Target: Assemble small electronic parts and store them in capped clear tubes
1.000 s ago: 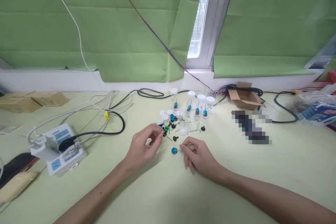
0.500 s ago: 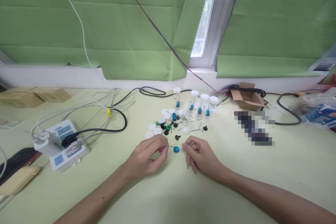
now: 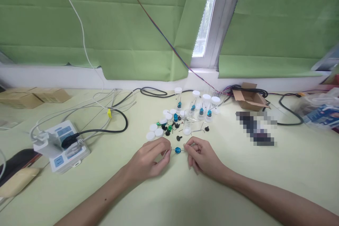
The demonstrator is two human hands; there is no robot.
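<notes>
A small round blue part (image 3: 178,150) is held between my two hands, with a thin metal rod sticking out on each side. My left hand (image 3: 152,157) pinches the left rod between thumb and forefinger. On the other side, my right hand (image 3: 202,153) pinches the short rod end, its other fingers curled under. Whether the rods are one piece I cannot tell. Just beyond my fingers lies a black knob-headed piece (image 3: 179,138). Behind it an uncapped clear tube (image 3: 187,127) stands among loose green part (image 3: 170,128), black pieces and L-shaped metal keys (image 3: 197,131).
Several clear tubes with white caps (image 3: 206,97) stand farther back, blue parts inside. Loose white caps (image 3: 159,132) lie left of centre. A power strip (image 3: 70,148) with cables sits left; an open cardboard box (image 3: 249,100) and a plastic bag (image 3: 321,113) are at right.
My left hand has shifted slightly, and the left rod now lies more level, in line with the blue part. My right hand stays in place.
</notes>
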